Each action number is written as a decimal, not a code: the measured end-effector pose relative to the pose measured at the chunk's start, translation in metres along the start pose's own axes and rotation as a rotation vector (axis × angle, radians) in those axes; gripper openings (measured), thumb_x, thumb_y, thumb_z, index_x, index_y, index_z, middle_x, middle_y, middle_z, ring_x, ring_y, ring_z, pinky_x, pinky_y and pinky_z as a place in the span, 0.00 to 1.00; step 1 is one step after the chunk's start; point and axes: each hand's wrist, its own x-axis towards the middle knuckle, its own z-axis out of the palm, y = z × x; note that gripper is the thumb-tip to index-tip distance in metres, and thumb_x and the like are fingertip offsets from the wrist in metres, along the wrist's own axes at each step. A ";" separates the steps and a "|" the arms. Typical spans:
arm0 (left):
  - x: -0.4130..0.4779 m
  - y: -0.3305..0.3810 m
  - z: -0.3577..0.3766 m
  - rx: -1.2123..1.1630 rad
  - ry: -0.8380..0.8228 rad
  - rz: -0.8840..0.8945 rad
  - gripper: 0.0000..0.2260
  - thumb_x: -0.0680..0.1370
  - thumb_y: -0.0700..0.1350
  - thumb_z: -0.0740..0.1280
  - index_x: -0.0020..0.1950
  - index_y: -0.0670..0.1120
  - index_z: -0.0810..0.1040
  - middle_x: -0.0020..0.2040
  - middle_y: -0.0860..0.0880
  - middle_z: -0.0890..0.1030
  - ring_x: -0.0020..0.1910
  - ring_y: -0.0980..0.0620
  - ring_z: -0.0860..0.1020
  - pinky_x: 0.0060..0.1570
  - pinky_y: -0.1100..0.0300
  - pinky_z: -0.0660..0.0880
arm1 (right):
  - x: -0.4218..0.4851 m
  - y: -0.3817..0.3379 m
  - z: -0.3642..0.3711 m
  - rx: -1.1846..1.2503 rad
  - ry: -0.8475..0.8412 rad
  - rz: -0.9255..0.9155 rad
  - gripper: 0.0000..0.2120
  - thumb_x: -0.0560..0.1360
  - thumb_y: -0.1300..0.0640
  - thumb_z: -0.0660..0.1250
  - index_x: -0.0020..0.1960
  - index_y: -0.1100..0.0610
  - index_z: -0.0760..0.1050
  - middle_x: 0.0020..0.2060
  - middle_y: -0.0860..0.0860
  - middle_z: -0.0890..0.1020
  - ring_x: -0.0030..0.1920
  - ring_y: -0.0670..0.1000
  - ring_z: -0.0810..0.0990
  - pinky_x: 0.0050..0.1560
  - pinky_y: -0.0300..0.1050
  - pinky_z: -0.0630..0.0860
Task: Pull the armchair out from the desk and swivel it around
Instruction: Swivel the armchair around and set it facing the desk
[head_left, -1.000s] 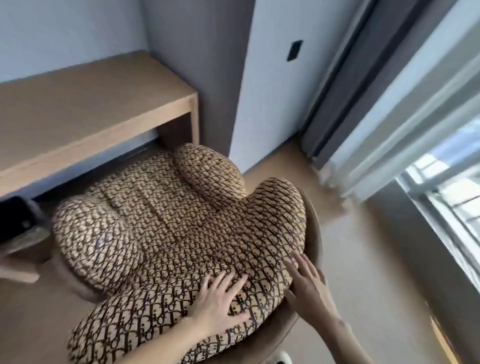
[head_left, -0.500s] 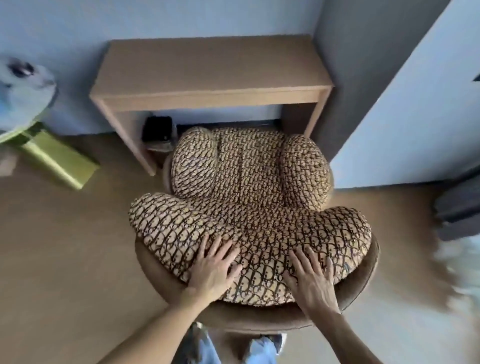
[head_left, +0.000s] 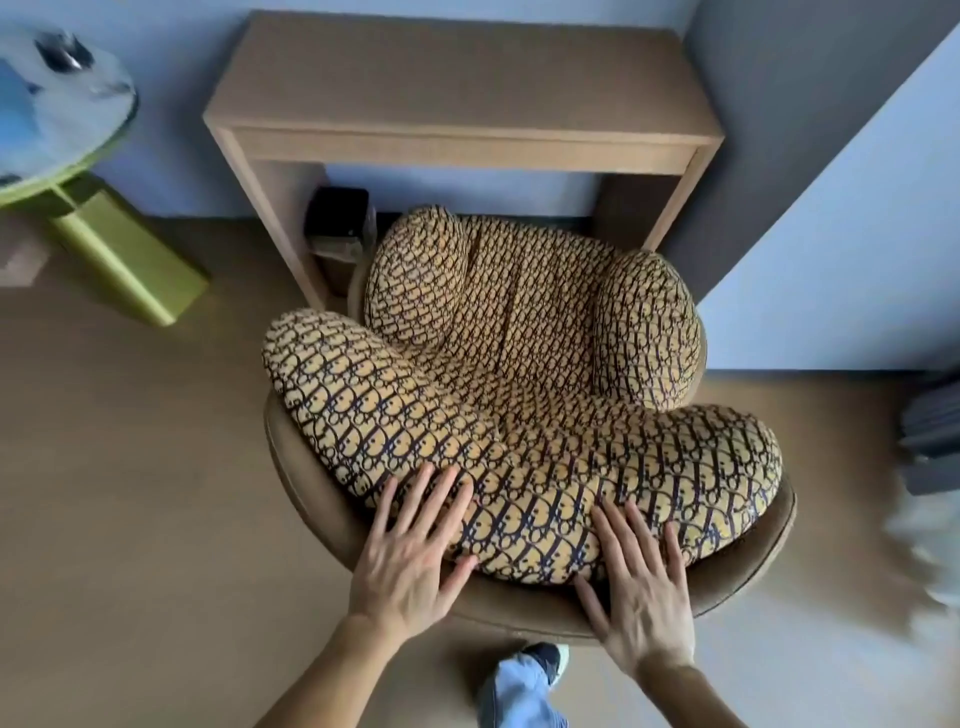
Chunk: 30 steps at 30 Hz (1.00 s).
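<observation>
The armchair (head_left: 524, 384) has tan cushions with a dark pattern and a brown shell. Its seat front sits at the opening of the wooden desk (head_left: 462, 93), and its backrest faces me. My left hand (head_left: 410, 551) lies flat with fingers spread on the top of the backrest cushion, left of centre. My right hand (head_left: 641, 582) lies flat beside it on the cushion and the brown shell rim. Neither hand curls around anything.
A black box (head_left: 337, 215) stands under the desk at its left leg. A round table with a green base (head_left: 114, 244) stands at the left. Grey and pale walls close in on the right. My foot (head_left: 540, 660) is behind the chair.
The view has swung from the chair's side to straight behind it, and the window has left the frame. Both hands have stayed on the backrest, the right one now flatter on top.
</observation>
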 end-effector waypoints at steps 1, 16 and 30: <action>-0.001 -0.001 0.001 0.008 0.012 0.008 0.36 0.80 0.65 0.56 0.84 0.52 0.50 0.85 0.49 0.53 0.84 0.45 0.49 0.78 0.35 0.56 | 0.000 0.000 0.002 -0.007 0.009 -0.006 0.38 0.79 0.35 0.54 0.83 0.50 0.49 0.83 0.45 0.54 0.82 0.51 0.50 0.78 0.67 0.55; 0.000 0.029 0.021 0.013 0.174 0.021 0.37 0.76 0.58 0.61 0.83 0.51 0.54 0.85 0.48 0.55 0.83 0.44 0.53 0.78 0.34 0.55 | 0.001 0.039 0.006 -0.006 0.147 -0.091 0.35 0.79 0.38 0.54 0.82 0.50 0.53 0.82 0.45 0.57 0.82 0.51 0.53 0.79 0.65 0.53; 0.010 0.086 0.025 0.069 0.202 -0.048 0.38 0.72 0.53 0.62 0.82 0.50 0.59 0.84 0.48 0.59 0.82 0.44 0.57 0.77 0.33 0.58 | 0.009 0.096 -0.005 0.050 0.191 -0.186 0.37 0.77 0.39 0.59 0.82 0.51 0.56 0.81 0.46 0.60 0.82 0.50 0.54 0.78 0.67 0.55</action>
